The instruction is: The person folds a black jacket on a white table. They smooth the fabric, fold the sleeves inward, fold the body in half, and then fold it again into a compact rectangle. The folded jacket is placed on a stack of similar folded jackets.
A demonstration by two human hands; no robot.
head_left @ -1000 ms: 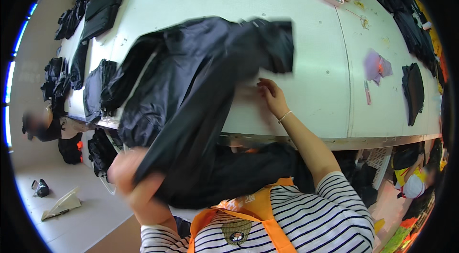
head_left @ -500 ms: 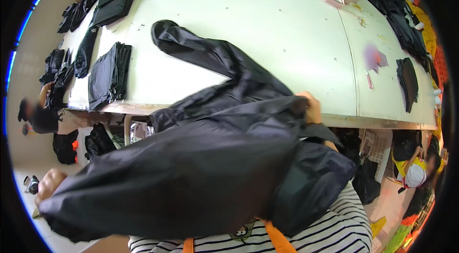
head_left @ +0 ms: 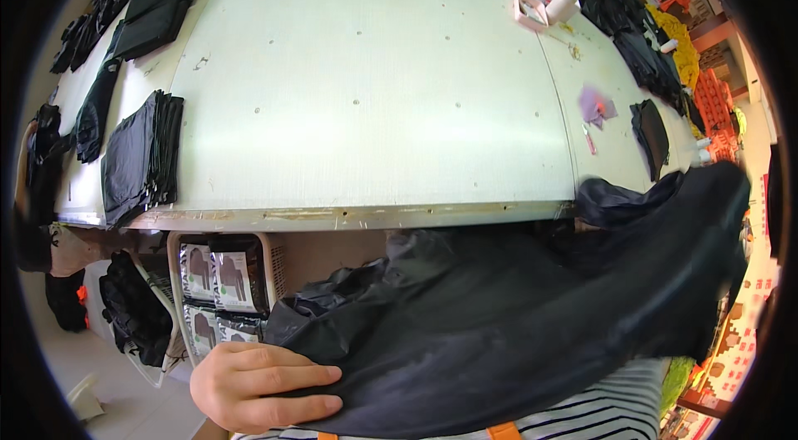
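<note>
Left hand (head_left: 258, 386) low at the person's body, fingers closed flat on the edge of a black garment (head_left: 515, 323). Garment spread wide below the near edge of the white table (head_left: 374, 91), off its surface. Right hand hidden under the cloth; cannot tell its grip. Stack of folded black pieces (head_left: 141, 157) at the table's near left corner. Pink box (head_left: 540, 3) toward the far right edge

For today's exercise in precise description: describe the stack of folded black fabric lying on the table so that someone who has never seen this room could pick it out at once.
Start at the big pale worktable and go to its near left corner. There lies the stack of folded black fabric, a neat flat pile with layered edges. Unlike the crumpled dark garment gripped by the left hand below the table edge, and the loose dark pieces at the far left, it is squared and many-layered.
</note>
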